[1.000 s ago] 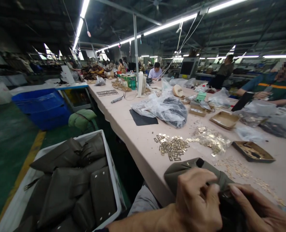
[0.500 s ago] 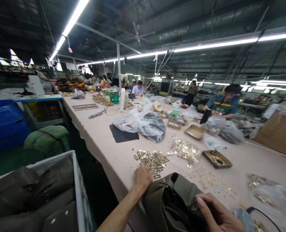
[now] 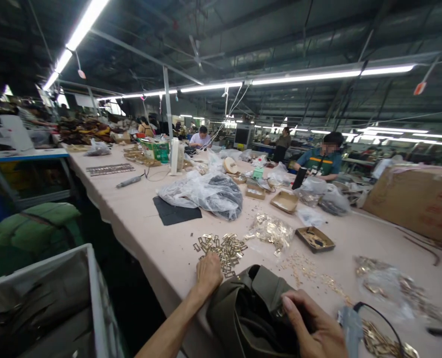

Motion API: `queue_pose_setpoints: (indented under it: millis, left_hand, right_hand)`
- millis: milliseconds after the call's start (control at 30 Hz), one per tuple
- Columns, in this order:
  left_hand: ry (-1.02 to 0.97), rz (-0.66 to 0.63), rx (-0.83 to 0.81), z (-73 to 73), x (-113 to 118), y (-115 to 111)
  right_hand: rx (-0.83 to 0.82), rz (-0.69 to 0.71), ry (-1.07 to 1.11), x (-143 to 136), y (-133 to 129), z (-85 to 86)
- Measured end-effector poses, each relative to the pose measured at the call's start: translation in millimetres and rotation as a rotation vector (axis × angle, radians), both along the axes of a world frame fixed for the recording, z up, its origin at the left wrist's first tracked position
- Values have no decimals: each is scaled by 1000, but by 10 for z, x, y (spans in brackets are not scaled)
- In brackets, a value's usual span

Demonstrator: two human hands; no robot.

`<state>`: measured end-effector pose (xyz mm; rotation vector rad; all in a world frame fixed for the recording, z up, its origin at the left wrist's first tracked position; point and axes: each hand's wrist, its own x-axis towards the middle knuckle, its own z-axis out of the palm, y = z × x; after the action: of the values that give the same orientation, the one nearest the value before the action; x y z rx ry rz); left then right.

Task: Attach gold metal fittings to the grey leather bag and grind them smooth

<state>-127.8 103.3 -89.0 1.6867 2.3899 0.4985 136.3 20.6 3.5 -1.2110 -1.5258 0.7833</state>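
One dark olive-green, soft-sided bag sits mouth-open at the near edge of the pink-covered bench, apparently unfinished. Right hand: pinches its rim. Left hand: at loose brass-coloured rectangular metal frames, eleven o'clock from the bag; grip cannot be told. Nine o'clock: white plastic crate holding similar pieces, completion unclear.

My left hand, on the left, is bare, with rounded knuckles; the left forearm, likewise bare, narrows toward the wrist. My right hand, at the near right, is bare, its thumb ending in a smooth, rounded nail. My left fingernails are hidden.
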Motion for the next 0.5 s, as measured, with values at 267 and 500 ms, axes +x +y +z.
queue_pose_setpoints:
  millis: [267, 500]
  left_hand:
    - [-201, -7, 259, 241, -152, -121]
    - [-1031, -139, 623, 1079, 106, -617]
  right_hand:
    - [23, 23, 15, -57, -36, 143]
    - [68, 30, -20, -40, 59, 112]
